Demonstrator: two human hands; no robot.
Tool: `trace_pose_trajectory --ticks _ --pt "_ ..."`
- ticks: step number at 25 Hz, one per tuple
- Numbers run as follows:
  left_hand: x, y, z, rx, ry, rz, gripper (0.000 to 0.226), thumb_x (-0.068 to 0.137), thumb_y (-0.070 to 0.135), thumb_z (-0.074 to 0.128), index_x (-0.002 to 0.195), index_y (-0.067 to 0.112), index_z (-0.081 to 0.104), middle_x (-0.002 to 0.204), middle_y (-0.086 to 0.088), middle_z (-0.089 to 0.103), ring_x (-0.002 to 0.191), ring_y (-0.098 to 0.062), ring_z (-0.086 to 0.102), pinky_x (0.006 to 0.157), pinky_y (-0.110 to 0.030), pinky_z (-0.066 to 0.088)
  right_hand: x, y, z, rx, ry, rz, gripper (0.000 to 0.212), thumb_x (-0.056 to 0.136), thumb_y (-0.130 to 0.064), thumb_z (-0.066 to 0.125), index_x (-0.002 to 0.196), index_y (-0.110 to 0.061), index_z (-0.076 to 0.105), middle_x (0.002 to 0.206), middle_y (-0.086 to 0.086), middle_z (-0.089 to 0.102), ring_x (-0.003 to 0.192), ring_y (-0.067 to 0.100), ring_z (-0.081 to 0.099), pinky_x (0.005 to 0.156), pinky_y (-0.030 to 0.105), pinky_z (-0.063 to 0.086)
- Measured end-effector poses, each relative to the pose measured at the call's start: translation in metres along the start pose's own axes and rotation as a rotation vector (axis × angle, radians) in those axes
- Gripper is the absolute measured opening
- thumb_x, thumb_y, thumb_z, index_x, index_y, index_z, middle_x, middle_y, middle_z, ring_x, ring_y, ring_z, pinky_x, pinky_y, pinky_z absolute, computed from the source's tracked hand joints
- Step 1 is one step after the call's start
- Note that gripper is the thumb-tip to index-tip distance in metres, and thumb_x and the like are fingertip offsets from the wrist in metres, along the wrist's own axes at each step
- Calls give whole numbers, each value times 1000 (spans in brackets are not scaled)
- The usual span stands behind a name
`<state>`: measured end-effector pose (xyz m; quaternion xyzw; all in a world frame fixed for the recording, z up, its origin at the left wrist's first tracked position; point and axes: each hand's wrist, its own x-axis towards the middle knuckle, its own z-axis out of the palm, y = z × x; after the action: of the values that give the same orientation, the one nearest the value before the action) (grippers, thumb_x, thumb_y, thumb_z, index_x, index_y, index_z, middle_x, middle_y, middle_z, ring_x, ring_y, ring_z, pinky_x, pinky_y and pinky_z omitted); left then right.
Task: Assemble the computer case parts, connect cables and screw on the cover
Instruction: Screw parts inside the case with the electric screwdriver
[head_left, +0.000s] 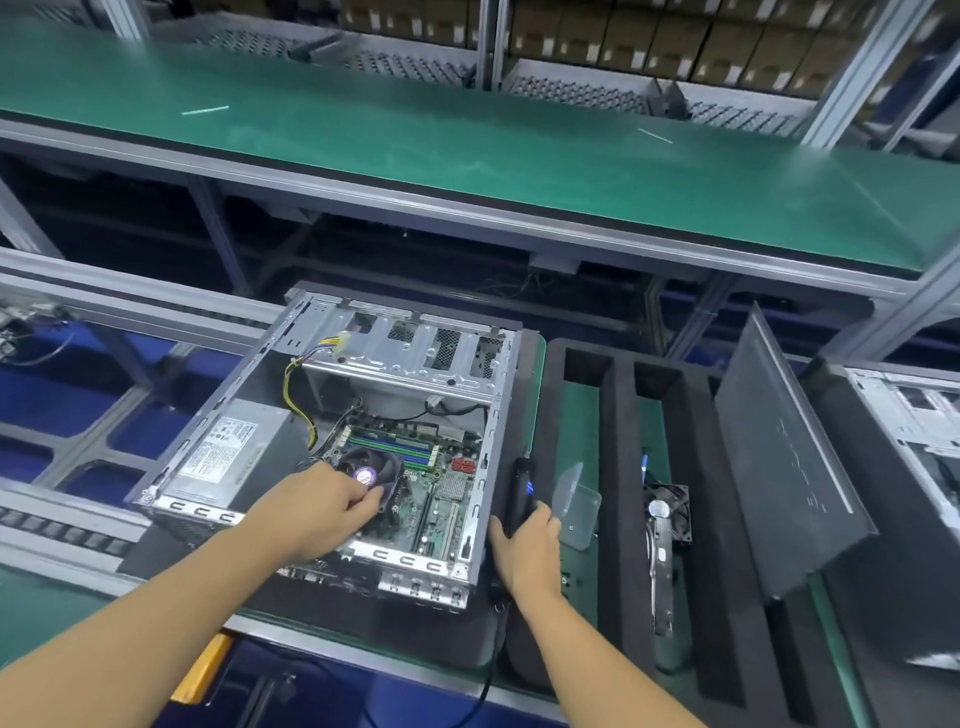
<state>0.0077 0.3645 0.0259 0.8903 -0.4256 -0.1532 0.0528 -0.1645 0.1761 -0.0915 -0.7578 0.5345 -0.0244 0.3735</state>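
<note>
Case (415, 353) lies open on the desk (31, 597), board facing up. The cover (784, 467) leans in the foam tray (618, 441) to the right, well apart from the case and not yet fitted.

Risks, as I judge them:
- The cover stands tilted and could tip if the tray gets knocked.
- The fan (371, 467) could skew on its seat if pulled from one edge only.
- The driver (522, 488) lies just beside the case wall, so a careless swing could let the tip scrape the board.
- The yellow cables (293, 395) loop loose over the board and could snag on the wrist, or get pinched once the cover goes on.

Hands:
- The left hand (317, 506) reaches into the case with its fingers curled on the fan's near edge, gripping it as far as I can tell. I can't tell if it also holds a plug.
- The right hand (527, 551) is closed around the lower body of the driver, outside the case, near a clear box (576, 506).
</note>
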Motion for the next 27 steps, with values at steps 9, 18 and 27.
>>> trace_pose_trajectory --ticks 9,18,27 --pt "0 -14 1 -68 23 19 57 101 45 36 51 17 35 40 3 38 37 -12 34 46 -28 34 -9 -14 2 18 12 -53 51 100 -36 57 137 -7 37 133 11 48 117 28 53 92 38 47" --pt "21 -18 -2 -67 -141 156 53 99 46 40 61 17 62 51 2 60 46 -4 52 61 -28 49 -15 -7 22 24 104 -63 54 103 -35 53 148 -11 35 141 9 46 130 26 42 107 37 39" --pt "47 36 -11 -273 15 459 49 97 55 31 70 27 61 58 -1 64 49 -9 58 55 -25 46 -24 -7 6 231 -32 95 60 104 -48 43 150 -11 37 146 9 43 135 26 42 113 43 37"
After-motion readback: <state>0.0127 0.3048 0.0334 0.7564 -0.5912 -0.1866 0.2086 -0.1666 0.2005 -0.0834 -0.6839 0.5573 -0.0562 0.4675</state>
